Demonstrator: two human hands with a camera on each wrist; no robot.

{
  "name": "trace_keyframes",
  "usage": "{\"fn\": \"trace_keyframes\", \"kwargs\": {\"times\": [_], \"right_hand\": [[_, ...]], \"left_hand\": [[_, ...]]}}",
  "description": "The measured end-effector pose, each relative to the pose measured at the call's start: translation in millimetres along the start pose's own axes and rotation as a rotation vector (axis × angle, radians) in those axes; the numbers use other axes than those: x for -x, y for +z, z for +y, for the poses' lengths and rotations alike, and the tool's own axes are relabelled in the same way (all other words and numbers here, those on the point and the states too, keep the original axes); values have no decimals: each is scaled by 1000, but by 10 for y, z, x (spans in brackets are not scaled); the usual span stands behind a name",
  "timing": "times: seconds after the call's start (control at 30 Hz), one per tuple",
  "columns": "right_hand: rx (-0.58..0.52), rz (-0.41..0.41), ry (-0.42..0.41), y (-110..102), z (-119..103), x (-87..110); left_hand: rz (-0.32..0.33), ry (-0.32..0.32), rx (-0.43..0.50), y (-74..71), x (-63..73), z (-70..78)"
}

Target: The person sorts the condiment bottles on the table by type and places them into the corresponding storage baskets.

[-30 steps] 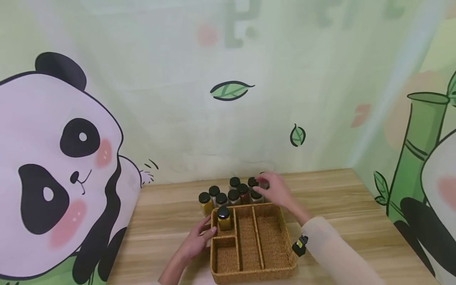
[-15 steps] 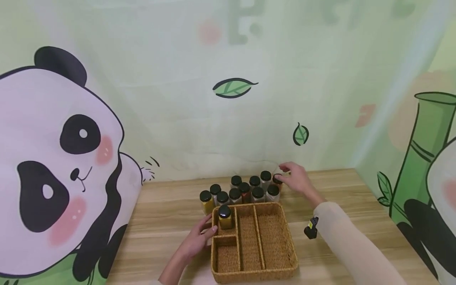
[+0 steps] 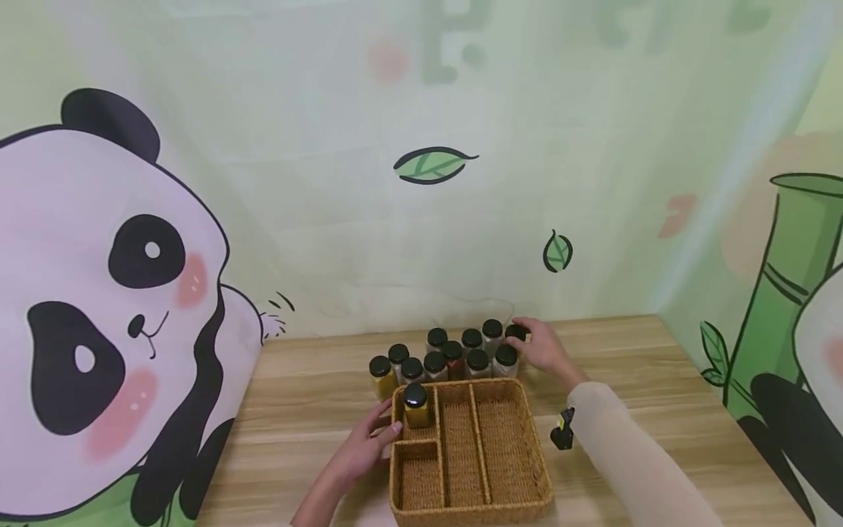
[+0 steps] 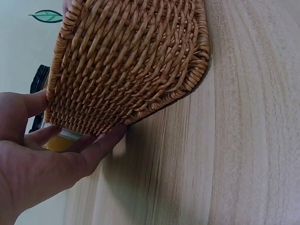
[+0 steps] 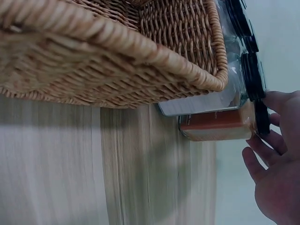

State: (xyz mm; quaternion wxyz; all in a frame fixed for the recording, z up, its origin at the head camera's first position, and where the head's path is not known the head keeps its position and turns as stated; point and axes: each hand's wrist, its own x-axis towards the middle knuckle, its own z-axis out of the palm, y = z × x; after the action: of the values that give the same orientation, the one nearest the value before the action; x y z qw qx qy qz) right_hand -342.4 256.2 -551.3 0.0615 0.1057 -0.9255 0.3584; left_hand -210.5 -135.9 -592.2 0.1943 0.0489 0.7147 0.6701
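Observation:
A brown wicker basket (image 3: 514, 454) with several compartments stands on the wooden table. My left hand (image 3: 361, 448) holds its left side, thumb at the rim and fingers along the outer wall, as the left wrist view (image 4: 51, 159) shows. A black-lidded spice jar (image 3: 416, 410) with yellow-brown contents stands upright in the back left compartment. Behind the basket, my right hand (image 3: 543, 351) has its thumb and fingers around the black lid of the far-right spice jar (image 5: 220, 124). That jar has orange-brown contents and is upright on the table, beside a clear jar (image 5: 206, 101).
Several more black-lidded spice jars (image 3: 453, 360) are crowded between the basket's back edge and the wall. One jar with yellow contents (image 3: 382, 377) is leftmost. A panda-printed backdrop (image 3: 316, 219) rises behind the table (image 3: 309, 410).
My right hand has moved rightward from above the middle-right jars to the far-right jar and lowered onto its lid. My left hand keeps its place at the basket.

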Motion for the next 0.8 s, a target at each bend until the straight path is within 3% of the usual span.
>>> {"fn": "trace_keyframes", "kwargs": {"times": [0.8], "right_hand": [[15, -10, 77, 53, 38, 38]], "left_hand": [[13, 4, -43, -2, 12, -14]]}}
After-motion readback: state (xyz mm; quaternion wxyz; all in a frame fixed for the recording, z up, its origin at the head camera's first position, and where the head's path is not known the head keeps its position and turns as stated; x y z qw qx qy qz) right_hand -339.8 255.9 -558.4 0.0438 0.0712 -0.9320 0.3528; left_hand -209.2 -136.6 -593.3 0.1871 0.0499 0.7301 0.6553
